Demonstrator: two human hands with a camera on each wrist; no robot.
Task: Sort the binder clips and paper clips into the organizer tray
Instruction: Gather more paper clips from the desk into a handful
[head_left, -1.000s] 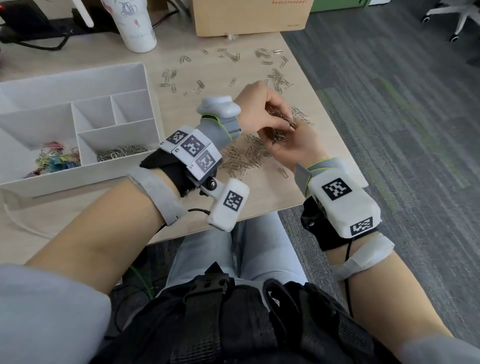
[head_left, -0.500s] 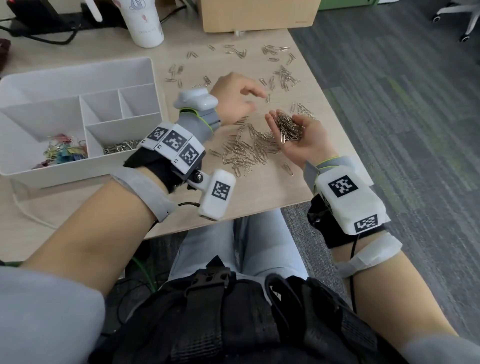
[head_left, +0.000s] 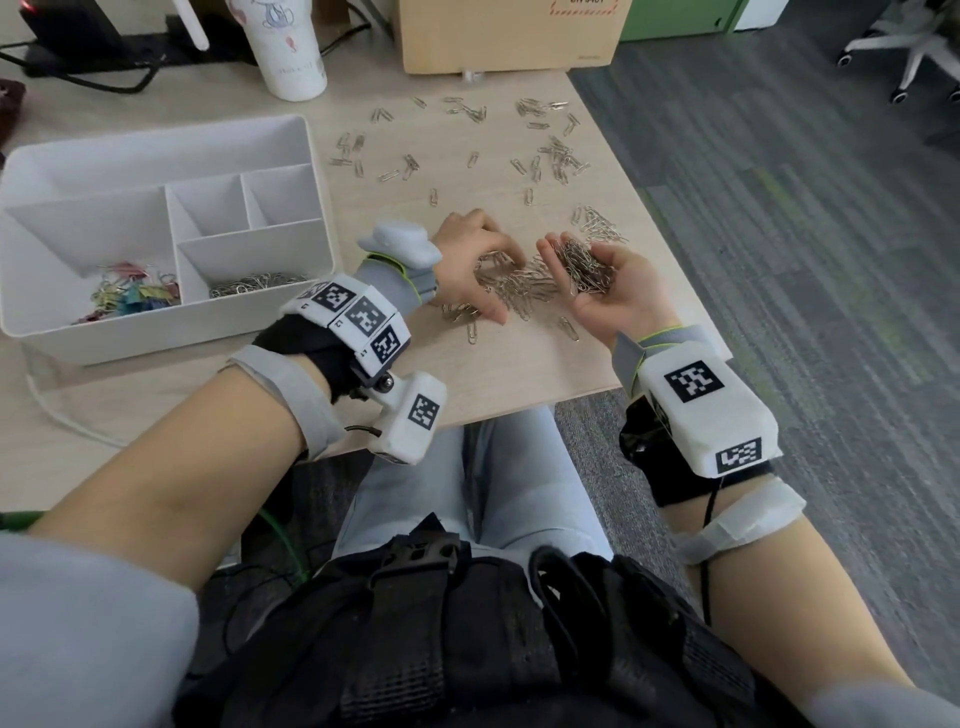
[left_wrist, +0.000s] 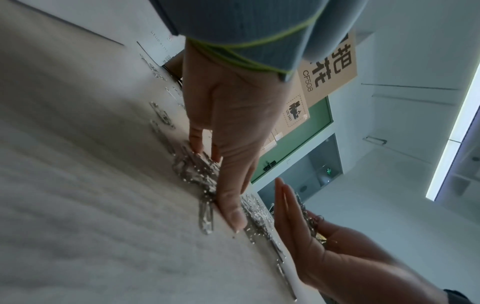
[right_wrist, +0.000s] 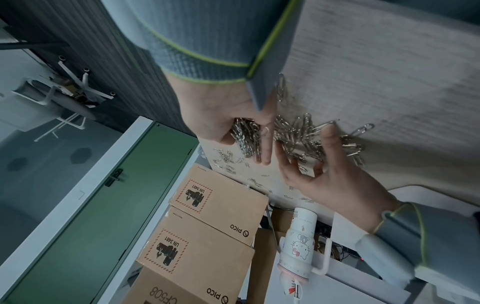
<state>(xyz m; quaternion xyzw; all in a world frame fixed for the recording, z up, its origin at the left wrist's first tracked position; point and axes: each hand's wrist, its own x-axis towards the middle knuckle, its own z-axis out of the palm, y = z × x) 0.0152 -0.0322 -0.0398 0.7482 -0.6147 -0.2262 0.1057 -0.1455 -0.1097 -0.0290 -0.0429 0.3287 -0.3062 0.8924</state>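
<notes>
A heap of silver paper clips (head_left: 582, 265) lies in my right hand (head_left: 613, 301), which is palm up with fairly straight fingers just right of the pile. My left hand (head_left: 483, 270) claws down over the paper clip pile (head_left: 519, 299) on the table, thumb and curled fingers closing round a bunch. The left wrist view has the left thumb (left_wrist: 233, 216) flat on the table beside the clips. The white organizer tray (head_left: 182, 332) stands at the left, with coloured binder clips (head_left: 130, 299) in one compartment and paper clips (head_left: 254, 283) in the neighbouring one.
Loose paper clips (head_left: 556, 156) are scattered across the far part of the table. A white cup (head_left: 291, 52) and a cardboard box (head_left: 509, 36) stand at the back. The table's right edge (head_left: 675, 260) runs close beside my right hand.
My left hand left the right palm, swung out over the table and came down onto the pile. My right hand turned palm up with the clips and stayed beside the pile.
</notes>
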